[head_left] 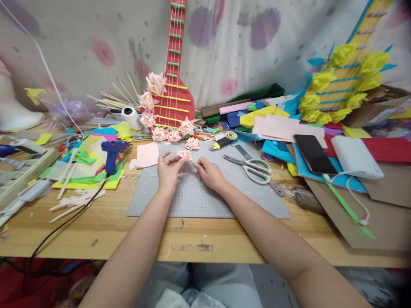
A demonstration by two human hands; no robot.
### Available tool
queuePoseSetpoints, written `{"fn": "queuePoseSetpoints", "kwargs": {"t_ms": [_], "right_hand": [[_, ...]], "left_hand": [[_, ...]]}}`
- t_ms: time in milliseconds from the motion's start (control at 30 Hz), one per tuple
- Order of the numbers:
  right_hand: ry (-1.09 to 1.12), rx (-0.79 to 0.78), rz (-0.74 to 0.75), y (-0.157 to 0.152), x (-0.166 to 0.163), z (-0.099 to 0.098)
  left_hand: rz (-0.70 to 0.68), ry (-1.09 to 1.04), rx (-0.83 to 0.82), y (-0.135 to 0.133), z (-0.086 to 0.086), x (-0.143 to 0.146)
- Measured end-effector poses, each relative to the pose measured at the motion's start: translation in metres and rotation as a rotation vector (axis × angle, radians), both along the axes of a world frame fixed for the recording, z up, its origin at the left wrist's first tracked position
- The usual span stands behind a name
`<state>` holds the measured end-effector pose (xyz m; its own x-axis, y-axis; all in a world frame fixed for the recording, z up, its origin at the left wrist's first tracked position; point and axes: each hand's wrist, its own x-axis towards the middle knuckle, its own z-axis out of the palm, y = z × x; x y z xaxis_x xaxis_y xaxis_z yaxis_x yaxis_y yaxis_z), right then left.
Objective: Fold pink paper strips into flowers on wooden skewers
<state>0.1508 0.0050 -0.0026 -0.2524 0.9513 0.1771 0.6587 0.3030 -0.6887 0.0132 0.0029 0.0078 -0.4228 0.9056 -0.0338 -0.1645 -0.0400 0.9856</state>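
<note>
Above the grey cutting mat [147,201] my left hand [169,171] pinches a pale pink paper flower [184,155]. My right hand [210,173] is closed at the flower's right side, its fingertips on what looks like a thin stick; the fingers partly hide it. Just behind, a finished-looking pink paper rose [192,143] lies at the mat's far edge. A red paper-covered, lute-like instrument model [180,96] stands at the back, with pink roses along its left and lower rim. Left of my hands lies a pink paper sheet [147,155].
Scissors [257,169] and a yellow-black utility knife [221,143] lie on the mat's right. A blue glue gun [111,156] stands left, its cable trailing frontward. A phone [314,154] and white power bank [356,156] rest right, before a yellow-flowered instrument model [340,85].
</note>
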Motion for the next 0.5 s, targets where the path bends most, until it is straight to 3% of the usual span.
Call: {"fn": "queuePoseSetpoints", "kwargs": {"t_ms": [200, 500], "right_hand": [[0.007, -0.005, -0.001, 0.0006, 0.0021, 0.0016], [0.002, 0.003, 0.007, 0.0006, 0.0028, 0.0015]], "left_hand": [[0.201, 0.275, 0.141, 0.0050, -0.0077, -0.0068], [-0.061, -0.090, 0.016, 0.0052, -0.0076, 0.0016]]}}
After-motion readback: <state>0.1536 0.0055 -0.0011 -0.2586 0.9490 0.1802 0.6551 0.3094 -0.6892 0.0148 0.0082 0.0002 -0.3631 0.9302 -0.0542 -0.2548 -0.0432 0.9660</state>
